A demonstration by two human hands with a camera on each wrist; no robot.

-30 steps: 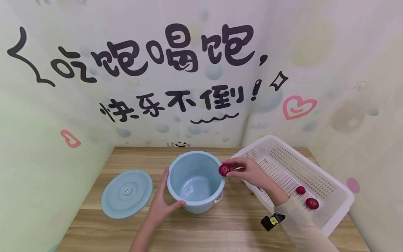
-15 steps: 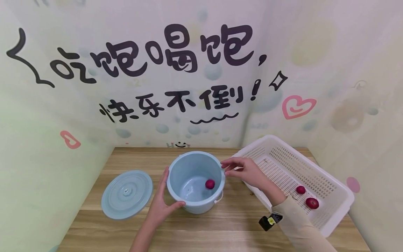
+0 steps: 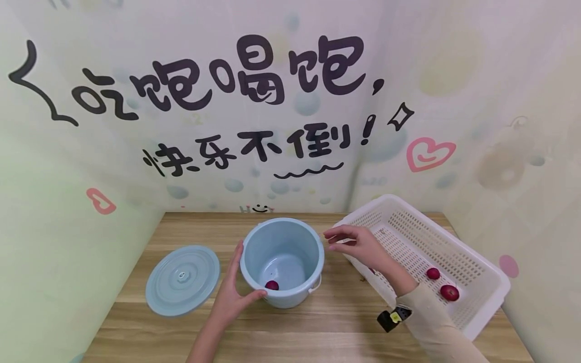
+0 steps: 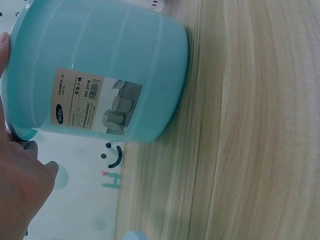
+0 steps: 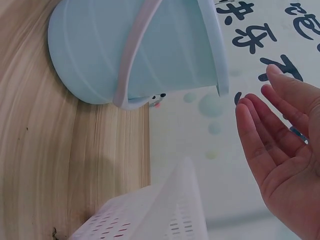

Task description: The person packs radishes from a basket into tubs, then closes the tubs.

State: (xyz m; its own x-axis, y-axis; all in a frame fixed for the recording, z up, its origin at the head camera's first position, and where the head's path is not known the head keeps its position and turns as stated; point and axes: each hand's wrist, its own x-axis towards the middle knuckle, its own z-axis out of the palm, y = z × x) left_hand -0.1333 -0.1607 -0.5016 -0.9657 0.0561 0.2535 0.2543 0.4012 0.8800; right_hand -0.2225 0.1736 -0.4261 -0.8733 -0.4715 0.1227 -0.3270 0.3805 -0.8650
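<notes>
Left hand (image 3: 231, 295) grips the pale blue round plastic bucket (image 3: 290, 301), thumb at near rim; some fingers hard to make out. Right hand (image 3: 358, 244) is relaxed, fingers parted from thumb, just beside the bucket rim. Small round red fruit (image 3: 272, 286) lies inside the bucket, near left thumb, lower part hidden by the rim. White perforated plastic basket (image 3: 454, 241) is beyond the right hand, partly covered by that arm; two round red fruits (image 3: 450, 293) in it, another red patch by the wrist too obscured to identify. Flat pale blue plastic lid (image 3: 181, 282) lies left of left hand. Bucket's paper label (image 4: 95, 100): small print unreadable.
</notes>
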